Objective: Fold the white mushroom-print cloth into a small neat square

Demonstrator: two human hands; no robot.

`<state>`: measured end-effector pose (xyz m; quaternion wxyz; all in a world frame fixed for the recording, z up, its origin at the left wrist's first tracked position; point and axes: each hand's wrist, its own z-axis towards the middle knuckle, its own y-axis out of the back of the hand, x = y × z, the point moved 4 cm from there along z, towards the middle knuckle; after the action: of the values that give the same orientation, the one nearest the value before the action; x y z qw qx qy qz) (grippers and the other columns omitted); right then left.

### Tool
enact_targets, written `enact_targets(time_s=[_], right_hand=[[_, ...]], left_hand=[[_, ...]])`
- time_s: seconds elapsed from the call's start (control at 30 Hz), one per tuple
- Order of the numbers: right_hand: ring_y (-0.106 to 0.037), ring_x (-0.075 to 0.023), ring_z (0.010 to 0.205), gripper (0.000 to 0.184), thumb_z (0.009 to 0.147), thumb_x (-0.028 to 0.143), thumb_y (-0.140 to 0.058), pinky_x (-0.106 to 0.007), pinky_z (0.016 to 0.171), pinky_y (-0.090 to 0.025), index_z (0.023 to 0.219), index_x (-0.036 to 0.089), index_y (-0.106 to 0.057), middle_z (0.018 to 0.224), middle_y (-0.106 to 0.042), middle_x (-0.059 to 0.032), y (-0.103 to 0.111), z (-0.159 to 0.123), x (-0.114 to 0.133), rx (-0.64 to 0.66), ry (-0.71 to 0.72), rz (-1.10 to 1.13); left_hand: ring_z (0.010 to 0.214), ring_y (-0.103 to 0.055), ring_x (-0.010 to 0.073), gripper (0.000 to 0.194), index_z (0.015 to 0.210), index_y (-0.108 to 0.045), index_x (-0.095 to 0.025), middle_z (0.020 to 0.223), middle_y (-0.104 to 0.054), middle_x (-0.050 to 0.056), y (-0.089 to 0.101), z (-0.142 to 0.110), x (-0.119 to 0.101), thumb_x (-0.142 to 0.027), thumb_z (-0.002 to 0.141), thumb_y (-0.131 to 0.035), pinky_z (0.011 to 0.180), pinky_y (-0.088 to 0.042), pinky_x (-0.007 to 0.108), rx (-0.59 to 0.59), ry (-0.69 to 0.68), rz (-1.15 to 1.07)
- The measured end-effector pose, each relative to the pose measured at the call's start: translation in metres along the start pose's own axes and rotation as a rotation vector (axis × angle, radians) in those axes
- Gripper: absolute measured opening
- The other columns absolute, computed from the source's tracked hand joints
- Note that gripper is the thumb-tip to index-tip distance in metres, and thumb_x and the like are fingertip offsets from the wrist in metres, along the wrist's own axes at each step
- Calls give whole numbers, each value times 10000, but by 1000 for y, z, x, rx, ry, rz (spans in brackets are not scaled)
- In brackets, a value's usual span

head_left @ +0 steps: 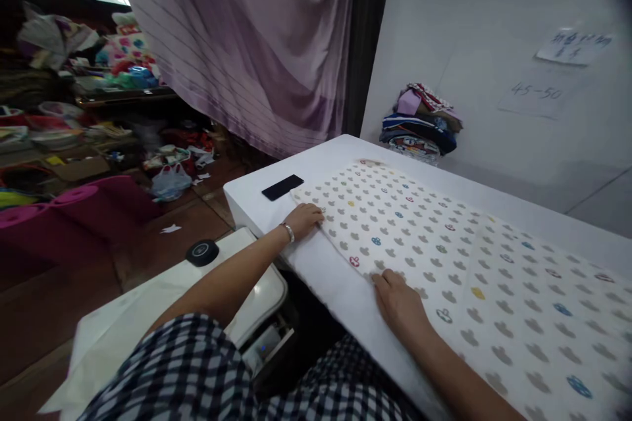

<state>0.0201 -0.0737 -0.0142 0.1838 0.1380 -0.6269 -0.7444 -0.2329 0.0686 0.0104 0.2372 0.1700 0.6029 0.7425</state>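
Note:
A cream cloth (419,230) printed with grey mouse-head shapes and small coloured motifs lies spread flat over a white padded table (261,210). Near its left corner, my left hand (302,220) has its fingers curled on the near edge of the cloth. Farther right along the same edge, my right hand (399,299) is closed with thumb and fingertips at the fabric. What lies under the fingertips is hidden. A dark phone (282,187) rests on the table just beyond my left hand, apart from the cloth.
Folded clothes (419,122) are stacked behind the table by the wall. A purple curtain (276,46) hangs at the back. To my left stands a white cabinet (123,309) with a black round object (202,252) on top. Pink rolls (74,210) and cluttered goods fill the far left.

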Motion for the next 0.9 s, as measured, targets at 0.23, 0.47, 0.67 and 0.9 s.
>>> enact_targets(time_s=[0.23, 0.47, 0.67, 0.9], right_hand=[[-554, -190, 795, 257, 890, 122, -383, -266, 626, -430, 1024, 172, -596, 901, -569, -75, -6, -8, 2, -18, 39, 110], [-565, -197, 766, 292, 878, 129, -379, -277, 630, -450, 1067, 187, -595, 880, -585, -70, -16, -7, 5, -101, 64, 100], [-579, -155, 660, 267, 906, 163, -353, -241, 575, -440, 872, 233, -609, 771, -590, -29, -21, -1, 2, -131, -6, 240], [-601, -127, 743, 307, 918, 176, -330, -212, 650, -479, 891, 226, -632, 819, -605, -31, -3, -9, 0, -130, 143, 424]], left_hand=[[902, -574, 211, 205, 800, -651, -142, 887, -660, 97, 1, -5, 17, -74, 804, -458, 826, -422, 352, -38, 200, 89], [1048, -538, 184, 392, 1000, -653, -196, 1109, -632, 49, -4, -9, 0, 2, 715, -471, 926, -408, 325, -50, -90, -56], [1012, -542, 199, 292, 976, -659, -201, 1075, -644, 55, -3, -8, 19, -70, 809, -458, 886, -425, 334, -6, 111, 24], [983, -572, 155, 248, 830, -685, -209, 974, -676, 14, 4, 2, 34, -75, 765, -486, 871, -423, 247, -5, 499, -118]])
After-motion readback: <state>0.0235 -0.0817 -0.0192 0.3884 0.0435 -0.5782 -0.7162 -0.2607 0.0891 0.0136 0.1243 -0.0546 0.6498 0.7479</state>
